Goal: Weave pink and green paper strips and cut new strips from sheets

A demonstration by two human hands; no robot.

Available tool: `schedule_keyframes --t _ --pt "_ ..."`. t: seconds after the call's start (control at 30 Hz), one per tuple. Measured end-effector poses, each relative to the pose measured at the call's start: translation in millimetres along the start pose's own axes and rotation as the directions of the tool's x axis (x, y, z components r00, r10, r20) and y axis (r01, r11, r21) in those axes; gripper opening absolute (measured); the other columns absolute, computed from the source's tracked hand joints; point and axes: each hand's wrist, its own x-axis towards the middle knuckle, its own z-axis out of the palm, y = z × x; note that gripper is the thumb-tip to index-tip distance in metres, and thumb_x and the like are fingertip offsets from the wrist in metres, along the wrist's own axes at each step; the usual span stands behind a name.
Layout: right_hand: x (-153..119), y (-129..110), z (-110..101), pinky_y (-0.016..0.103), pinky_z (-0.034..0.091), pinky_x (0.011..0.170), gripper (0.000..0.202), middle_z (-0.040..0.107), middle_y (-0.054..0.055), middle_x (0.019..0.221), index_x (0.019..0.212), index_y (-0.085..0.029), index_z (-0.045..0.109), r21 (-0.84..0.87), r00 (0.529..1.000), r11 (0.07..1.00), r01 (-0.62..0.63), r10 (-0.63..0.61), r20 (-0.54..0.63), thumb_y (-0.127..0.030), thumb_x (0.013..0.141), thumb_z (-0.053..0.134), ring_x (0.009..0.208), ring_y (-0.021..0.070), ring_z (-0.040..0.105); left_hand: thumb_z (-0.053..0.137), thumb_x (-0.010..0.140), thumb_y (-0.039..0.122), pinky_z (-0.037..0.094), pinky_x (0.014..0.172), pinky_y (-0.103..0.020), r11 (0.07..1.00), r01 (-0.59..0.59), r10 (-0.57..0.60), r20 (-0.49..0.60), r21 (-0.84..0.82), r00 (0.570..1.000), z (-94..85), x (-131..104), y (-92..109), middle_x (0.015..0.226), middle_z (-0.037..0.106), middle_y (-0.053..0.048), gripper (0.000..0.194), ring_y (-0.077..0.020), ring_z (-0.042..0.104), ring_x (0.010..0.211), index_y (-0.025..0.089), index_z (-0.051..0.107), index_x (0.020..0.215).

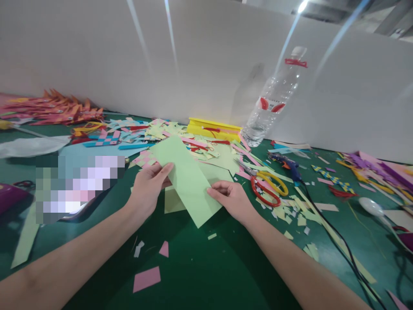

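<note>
Green worktop [232,275] carries many paper scraps [146,279]. On it, the left hand [146,189] pinches one side of pale green paper [187,181], and the right hand [235,200] pinches the other

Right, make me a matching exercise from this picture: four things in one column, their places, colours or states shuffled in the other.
Things:
1. Light green sheet
2. Plastic bottle
3. Scissors
4. Spoon

Descriptions:
A. White, near the picture's right edge
B. Red and yellow handles
C. Held by the left hand and the right hand
D. Clear, with a red band round its neck

Pairs: 1-C, 2-D, 3-B, 4-A
</note>
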Motion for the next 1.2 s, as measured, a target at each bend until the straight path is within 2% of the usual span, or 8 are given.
schedule_keyframes --t 0.3,0.43,0.57,0.67,0.73,0.93,1.1,1.2 --pt "-1.3 4.2 2.2 0.026 0.05 0.059 0.031 0.065 -0.003 0.058 0.078 -0.019 0.065 0.103 0.999 0.995 0.013 -0.018 0.05 -0.05 0.075 0.066 0.049 0.013 0.064 0.074 0.069 0.038 0.056 0.071 -0.028 0.992 -0.127 0.123 -0.129 -0.022 0.984 -6.2 10.0 0.6 0.073 0.068 0.0 0.021 -0.017 0.066 0.074 0.018 0.067 0.071" --pt "-5.3 -3.6 -6.6 0.028 0.052 0.059 0.035 0.07 0.001 0.067 0.101 -0.019 0.062 -0.044 0.983 0.983 0.177 -0.178 -0.032 -0.049 0.083 0.057 0.055 0.0149 0.065 0.068 0.075 0.034 0.054 0.069 -0.027 0.994 -0.095 0.088 -0.131 -0.05 0.988 -10.0 15.3 7.9 0.083 0.069 -0.002 0.016 -0.0162 0.065 0.076 0.018 0.067 0.078" --pt "-9.5 -8.8 -35.1 0.029 0.05 0.068 0.031 0.073 0.004 0.076 0.107 -0.019 0.062 -0.563 0.83 0.763 0.318 -0.511 -0.224 -0.04 0.088 0.05 0.068 0.0177 0.068 0.069 0.074 0.038 0.051 0.065 -0.024 0.999 -0.043 0.042 -0.055 -0.017 0.998 -16.0 20.5 18.4 0.081 0.07 -0.003 0.023 -0.0156 0.064 0.07 0.017 0.068 0.084" --pt "-12.2 0.0 -61.3 0.03 0.047 0.066 0.024 0.073 0.006 0.078 0.097 -0.02 0.066 -0.831 0.709 0.532 0.162 -0.649 -0.277 -0.034 0.088 0.048 0.068 0.0193 0.068 0.072 0.069 0.043 0.05 0.061 -0.024 0.993 -0.038 0.035 0.027 0.112 0.999 -19.4 22.1 24.8 0.083 0.072 -0.003 0.031 -0.0187 0.065 0.072 0.019 0.07 0.088" --pt "-14.0 10.6 -77.3 0.031 0.048 0.067 0.025 0.073 0.008 0.081 0.098 -0.019 0.065 -0.879 0.721 0.475 0.036 -0.621 -0.306 -0.032 0.088 0.046 0.075 0.0222 0.068 0.072 0.068 0.044 0.05 0.064 -0.025 0.957 -0.096 0.071 0.097 0.274 0.993 -20.4 22.1 27.4 0.086 0.073 -0.004 0.028 -0.0214 0.066 0.078 0.021 0.072 0.084" --pt "-16.8 36.6 -108.5 0.038 0.049 0.076 0.038 0.066 0.015 0.108 0.109 -0.014 0.059 -0.893 0.907 0.388 -0.229 -0.247 -0.34 -0.042 0.085 0.048 0.1 0.0306 0.06 0.067 0.071 0.039 0.05 0.078 -0.035 0.695 -0.399 0.103 0.467 0.598 0.878 -17.6 17.5 14.7 0.089 0.076 -0.004 0.018 -0.029 0.068 0.084 0.028 0.076 0.08" --pt "-15.1 42.8 -115.3 0.041 0.047 0.082 0.045 0.064 0.018 0.106 0.11 -0.01 0.059 -0.916 0.938 0.319 -0.244 -0.163 -0.306 -0.045 0.089 0.041 0.101 0.0325 0.059 0.041 0.09 0.035 0.036 0.101 -0.047 0.259 -0.67 0.245 0.624 0.695 0.742 -12.8 9.8 -4.6 0.129 0.06 -0.013 0.044 -0.0324 0.052 0.119 0.02 0.057 0.129" --pt "-13.6 46.8 -118.9 0.042 0.046 0.083 0.046 0.065 0.018 0.102 0.108 -0.01 0.061 -0.917 0.943 0.324 -0.231 -0.156 -0.293 -0.047 0.088 0.041 0.099 0.0329 0.059 0.049 0.089 0.04 0.032 0.105 -0.048 0.222 -0.746 0.216 0.715 0.628 0.665 -7.5 0.8 -3.4 0.13 0.059 -0.012 0.047 -0.0315 0.049 0.122 0.021 0.053 0.131"
